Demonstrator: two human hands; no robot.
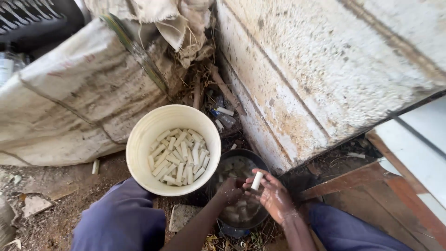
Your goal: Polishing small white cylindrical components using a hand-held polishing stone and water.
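Head view: left hand (231, 189) is half-hidden, grip unclear; right hand (274, 195) pinches a white stick (256, 181) over a dark basin (241, 195) of murky water; white bucket (144, 135) holds more sticks.

The right hand (275, 197) pinched a short white stick (256, 181) above a dark basin (260, 160) of cloudy water, while the left hand (231, 189) hovered just beside it. A cream bucket (144, 135) holding many white sticks stood touching the basin, beside a stained wall (316, 69).
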